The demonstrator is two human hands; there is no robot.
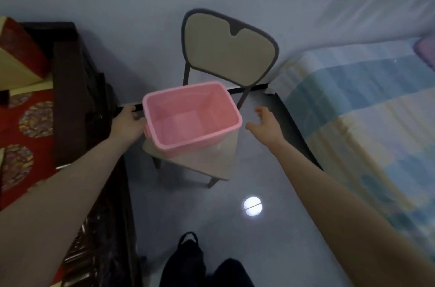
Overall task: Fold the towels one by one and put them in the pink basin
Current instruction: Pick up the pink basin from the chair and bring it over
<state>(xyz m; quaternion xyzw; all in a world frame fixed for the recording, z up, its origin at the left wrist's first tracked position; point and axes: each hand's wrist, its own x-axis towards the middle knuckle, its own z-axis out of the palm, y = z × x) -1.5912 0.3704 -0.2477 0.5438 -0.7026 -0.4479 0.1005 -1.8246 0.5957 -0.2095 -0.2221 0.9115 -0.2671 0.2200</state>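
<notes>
Left grip (128, 123) lies against the left wall of the pink basin (188, 143), just above the small lug on that side. Its fingers are bent toward the rim, but the blur makes it impossible to tell whether they clasp the basin or only touch it. Right grip (266, 125) hangs slack and spread just right of the basin, fingers (260, 110) pointing far, holding nothing and apart from the rim. The basin sits between the two grips, tilted a little, on the seat (207, 164) of a beige chair (226, 51) with a dark frame, and its inside shows bare pink walls and bottom.

Left of the chair stands a dark wooden sofa (68, 89) with red patterned cushions (26, 117); its arm is close behind the left forearm. On the right a bed (364, 110) with a blue and yellow checked sheet runs along the right forearm, with a piece of purple fabric (424, 49) at its far edge, too blurred to identify. A glossy grey floor (270, 176) shows a round light reflection (252, 206) near the chair's front leg. A dark bag (186, 258) lies on the floor at the near edge.
</notes>
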